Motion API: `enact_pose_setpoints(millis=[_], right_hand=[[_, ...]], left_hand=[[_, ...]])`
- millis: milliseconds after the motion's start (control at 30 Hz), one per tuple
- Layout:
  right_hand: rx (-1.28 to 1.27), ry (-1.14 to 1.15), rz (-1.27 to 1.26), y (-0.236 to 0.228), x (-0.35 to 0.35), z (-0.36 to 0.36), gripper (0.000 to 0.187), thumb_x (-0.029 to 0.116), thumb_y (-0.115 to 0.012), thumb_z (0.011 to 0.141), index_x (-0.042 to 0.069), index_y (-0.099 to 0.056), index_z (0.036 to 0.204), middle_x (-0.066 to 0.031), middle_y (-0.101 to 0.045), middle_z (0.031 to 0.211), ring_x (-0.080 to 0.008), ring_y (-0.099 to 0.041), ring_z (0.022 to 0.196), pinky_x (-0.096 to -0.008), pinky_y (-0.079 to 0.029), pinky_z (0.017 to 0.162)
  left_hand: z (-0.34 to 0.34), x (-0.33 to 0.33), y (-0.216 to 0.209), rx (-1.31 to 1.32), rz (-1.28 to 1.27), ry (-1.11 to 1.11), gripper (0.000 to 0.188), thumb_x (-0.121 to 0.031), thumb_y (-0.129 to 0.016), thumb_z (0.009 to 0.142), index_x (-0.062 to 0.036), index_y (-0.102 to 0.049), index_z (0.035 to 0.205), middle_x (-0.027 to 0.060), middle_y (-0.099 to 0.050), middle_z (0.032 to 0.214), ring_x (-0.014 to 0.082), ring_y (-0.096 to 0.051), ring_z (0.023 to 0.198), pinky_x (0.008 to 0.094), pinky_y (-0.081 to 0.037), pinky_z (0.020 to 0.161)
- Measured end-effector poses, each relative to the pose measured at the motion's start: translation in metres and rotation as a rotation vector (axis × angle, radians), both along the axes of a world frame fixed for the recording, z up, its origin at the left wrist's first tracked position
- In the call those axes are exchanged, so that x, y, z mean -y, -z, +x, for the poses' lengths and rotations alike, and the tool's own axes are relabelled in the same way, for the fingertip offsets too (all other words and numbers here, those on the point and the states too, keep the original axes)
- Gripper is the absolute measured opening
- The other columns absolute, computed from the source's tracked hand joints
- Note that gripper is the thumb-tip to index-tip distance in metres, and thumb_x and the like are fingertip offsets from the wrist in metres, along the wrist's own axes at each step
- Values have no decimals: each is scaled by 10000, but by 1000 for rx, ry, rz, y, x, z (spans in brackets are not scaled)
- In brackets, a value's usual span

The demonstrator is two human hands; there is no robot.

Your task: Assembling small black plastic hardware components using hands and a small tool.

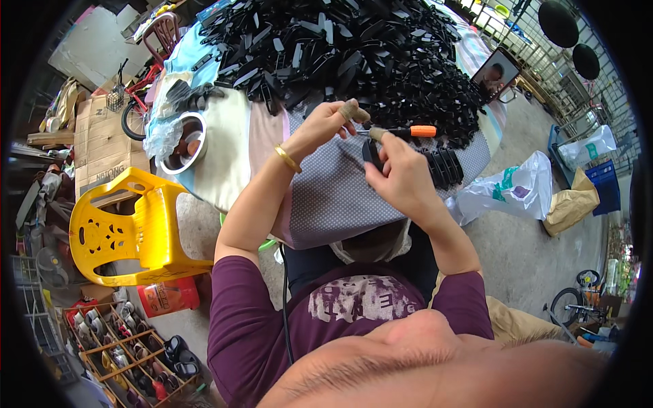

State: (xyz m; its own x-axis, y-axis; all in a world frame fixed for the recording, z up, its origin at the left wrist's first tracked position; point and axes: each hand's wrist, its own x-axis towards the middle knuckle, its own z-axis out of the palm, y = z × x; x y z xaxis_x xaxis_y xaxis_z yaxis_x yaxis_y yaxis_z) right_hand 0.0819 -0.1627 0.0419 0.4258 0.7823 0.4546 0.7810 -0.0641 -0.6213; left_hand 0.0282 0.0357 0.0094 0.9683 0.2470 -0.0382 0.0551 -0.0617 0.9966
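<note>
My left hand (328, 126), with a tan wrap on its thumb or finger and a gold bangle at the wrist, is closed in a pinch above the patterned cloth. Whatever its fingertips hold is too small to make out. Close beside it, my right hand (406, 170), also with a wrapped finger, grips a small black plastic piece (371, 154). An orange-and-black handled screwdriver (416, 130) lies just beyond my right hand. To that hand's right, several black pieces stand lined up in a row (443, 168). A large heap of black plastic pieces (340, 54) covers the far part of the table.
On the table's left are a white bowl (198, 144), a crumpled clear bag (175, 136) and dark gloves (185, 96). A phone (495, 73) stands at the right edge. A yellow plastic chair (153, 228) is at left, white plastic sacks (520, 185) at right, a shoe rack (126, 357) lower left.
</note>
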Motion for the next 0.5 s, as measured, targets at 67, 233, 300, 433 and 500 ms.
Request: enact_pose_setpoints(millis=[67,233,300,433,500], right_hand=[[62,-9,-65,12,0,-6,389,72,-646,713,-3,-529,1077,-106,-546,726,-217,-573,557,-322,-474,521],[319,65,-390,27,-2,-15,337,138,-629,731,-1,-541,1025,-151,-573,758,-299,-614,635,-356,-499,548],[378,71,-473,31,-2,-15,336,155,-636,737,-1,-545,1019,-145,-571,751,-294,-614,637,-350,-498,546],[401,49,-411,23,2,-10,323,256,-662,759,32,-586,979,-117,-564,722,-284,-609,628,-351,-489,552],[370,25,-379,13,5,0,313,287,-666,764,47,-606,956,-106,-562,714,-279,-606,626,-352,-482,552]], left_hand=[[2,-3,2,-36,67,-21,385,-348,-514,918,5,-646,993,72,-650,917,106,-577,718,233,-469,612],[0,-6,12,7,851,-419,200,-193,-657,784,-34,-662,905,124,-610,842,196,-582,755,328,-465,675],[3,-12,16,139,1106,-714,197,-192,-683,741,-48,-650,871,124,-556,887,297,-535,888,360,-445,786],[7,-22,17,-110,1329,-852,319,-237,-713,708,-57,-597,943,124,-467,1079,294,-493,952,389,-435,807],[7,-26,18,-152,1325,-759,323,-207,-704,710,-48,-583,964,132,-466,1074,295,-492,958,376,-444,800]])
